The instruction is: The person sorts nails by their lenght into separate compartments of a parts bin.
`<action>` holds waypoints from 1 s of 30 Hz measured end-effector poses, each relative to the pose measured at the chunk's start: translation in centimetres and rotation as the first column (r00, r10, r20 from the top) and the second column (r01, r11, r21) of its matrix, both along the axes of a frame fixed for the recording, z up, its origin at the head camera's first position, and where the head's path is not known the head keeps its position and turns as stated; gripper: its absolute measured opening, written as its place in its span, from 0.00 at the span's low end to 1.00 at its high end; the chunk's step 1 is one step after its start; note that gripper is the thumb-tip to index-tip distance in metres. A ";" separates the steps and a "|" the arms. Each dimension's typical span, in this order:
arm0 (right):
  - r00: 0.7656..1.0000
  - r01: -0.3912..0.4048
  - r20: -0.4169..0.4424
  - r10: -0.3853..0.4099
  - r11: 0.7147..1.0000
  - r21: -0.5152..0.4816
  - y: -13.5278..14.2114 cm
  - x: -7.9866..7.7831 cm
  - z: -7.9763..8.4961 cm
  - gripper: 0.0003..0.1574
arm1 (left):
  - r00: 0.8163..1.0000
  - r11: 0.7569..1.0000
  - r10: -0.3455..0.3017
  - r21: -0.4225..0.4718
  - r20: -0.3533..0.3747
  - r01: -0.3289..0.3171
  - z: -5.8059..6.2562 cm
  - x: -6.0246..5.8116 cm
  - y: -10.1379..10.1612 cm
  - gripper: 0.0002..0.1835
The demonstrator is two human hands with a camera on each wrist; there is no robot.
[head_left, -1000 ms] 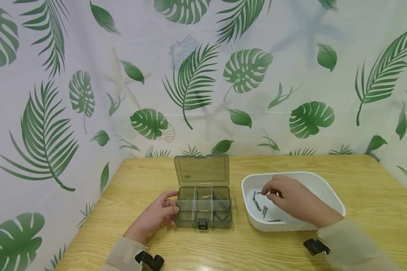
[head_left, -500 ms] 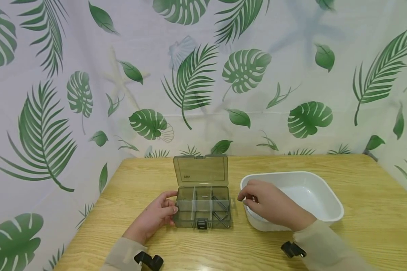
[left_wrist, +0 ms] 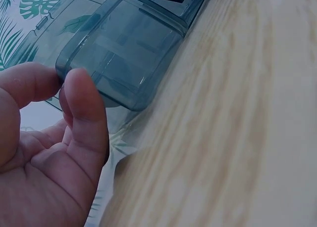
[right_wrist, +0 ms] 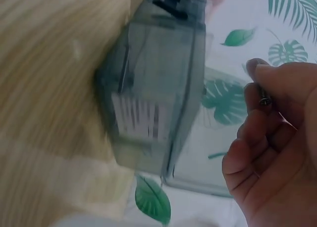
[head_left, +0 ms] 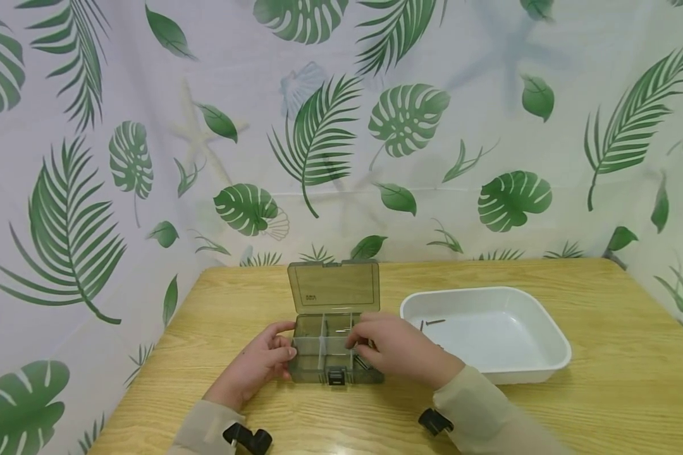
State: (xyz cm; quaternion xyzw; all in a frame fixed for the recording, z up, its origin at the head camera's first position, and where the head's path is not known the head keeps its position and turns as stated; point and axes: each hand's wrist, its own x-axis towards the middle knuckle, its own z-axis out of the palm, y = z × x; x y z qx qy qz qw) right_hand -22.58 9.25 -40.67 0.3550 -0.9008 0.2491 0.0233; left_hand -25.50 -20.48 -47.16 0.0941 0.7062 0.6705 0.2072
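We're reading zero actual words, honestly: tiny dark marks (head_left: 310, 297) are sitting on the lid (head_left: 341, 281) of the box (head_left: 334, 344), but they're staying too small for us.

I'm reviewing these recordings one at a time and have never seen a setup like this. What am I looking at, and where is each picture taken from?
There is no robot here: a person works with two bare hands. The head picture comes from a camera worn on the head, looking forward and down; the other two come from cameras on each wrist.

On the wooden table stand a see-through compartment box with its lid raised and, to its right, a white tray. Small screws lie in the tray. Behind hangs a leaf-patterned cloth.

The left hand grips the box's left side. The right hand, above the box's right part, pinches a small screw, whose head shows in the right wrist picture.
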 end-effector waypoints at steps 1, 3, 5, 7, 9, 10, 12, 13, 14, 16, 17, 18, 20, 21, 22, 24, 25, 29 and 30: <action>1.000 -0.003 -0.001 0.003 1.000 0.009 -0.4 -0.1 -0.1 0.10 | 1.000 1.000 0.001 -0.001 0.000 -0.001 0.0 0.0 0.0 0.35; 1.000 -0.008 -0.007 0.008 1.000 0.022 -1.1 -0.3 -0.4 0.10 | 1.000 1.000 0.003 -0.001 -0.001 -0.003 0.0 0.0 -0.1 0.35; 1.000 -0.008 -0.013 0.008 0.999 0.034 -1.7 -0.5 -0.6 0.10 | 1.000 1.000 0.003 0.000 0.000 -0.003 -0.1 0.0 -0.1 0.35; 1.000 -0.008 -0.017 0.009 0.999 0.039 -2.2 -0.6 -0.9 0.10 | 1.000 1.000 0.002 0.004 -0.002 -0.002 -0.1 0.0 -0.1 0.35; 1.000 -0.007 -0.025 0.008 0.999 0.040 -2.6 -0.8 -1.2 0.10 | 1.000 1.000 0.000 0.006 -0.003 0.000 -0.2 0.0 -0.2 0.34; 0.999 -0.006 -0.032 0.008 0.999 0.041 -2.8 -0.9 -1.3 0.10 | 1.000 1.000 0.000 0.005 -0.004 0.000 -0.2 0.0 -0.2 0.34; 0.999 -0.002 -0.043 0.004 0.999 0.044 -3.1 -1.0 -1.4 0.10 | 1.000 1.000 0.000 0.006 -0.004 0.000 -0.3 0.0 -0.2 0.34; 0.999 0.000 -0.049 0.002 0.999 0.046 -3.2 -1.0 -1.4 0.10 | 1.000 1.000 0.001 0.006 -0.003 -0.001 -0.3 -0.1 -0.3 0.34; 0.999 0.004 -0.051 -0.002 0.999 0.049 -3.3 -1.1 -1.5 0.10 | 1.000 1.000 0.002 0.004 -0.003 -0.002 -0.3 -0.1 -0.3 0.34; 0.999 0.011 -0.050 -0.008 0.998 0.056 -3.5 -1.1 -1.5 0.09 | 1.000 1.000 0.003 0.002 -0.004 -0.003 -0.3 0.0 -0.3 0.34; 0.999 0.014 -0.044 -0.011 0.998 0.058 -3.6 -1.2 -1.5 0.10 | 1.000 1.000 0.003 0.002 -0.004 -0.003 -0.3 0.0 -0.3 0.34; 0.999 0.015 -0.041 -0.013 0.998 0.062 -3.6 -1.2 -1.5 0.10 | 1.000 1.000 0.004 0.000 -0.004 -0.004 -0.3 0.0 -0.3 0.34; 0.999 0.018 -0.031 -0.016 0.997 0.068 -3.8 -1.2 -1.5 0.10 | 1.000 1.000 0.002 -0.001 -0.006 -0.002 -0.3 0.0 -0.3 0.34; 0.999 0.019 -0.028 -0.017 0.997 0.070 -3.8 -1.2 -1.5 0.10 | 1.000 1.000 0.001 -0.001 -0.006 -0.001 -0.3 0.0 -0.3 0.34; 0.999 0.019 -0.029 -0.017 0.997 0.074 -3.8 -1.2 -1.4 0.11 | 1.000 1.000 0.000 0.000 -0.006 0.000 -0.2 0.0 -0.3 0.34; 0.999 0.020 -0.034 -0.017 0.997 0.077 -3.9 -1.3 -1.4 0.11 | 1.000 1.000 -0.001 0.000 -0.007 0.001 -0.2 0.0 -0.3 0.34; 0.999 0.020 -0.037 -0.017 0.997 0.077 -3.8 -1.3 -1.3 0.11 | 1.000 1.000 -0.002 0.000 -0.008 0.002 -0.2 0.0 -0.3 0.34; 0.999 0.019 -0.036 -0.017 0.998 0.054 -3.6 -1.2 -1.1 0.09 | 1.000 1.000 0.002 -0.005 -0.008 -0.002 -0.2 -0.1 -0.2 0.34; 0.999 0.019 -0.033 -0.018 0.999 0.045 -3.5 -1.1 -1.1 0.09 | 1.000 1.000 0.003 -0.007 -0.008 -0.003 -0.2 -0.1 -0.2 0.34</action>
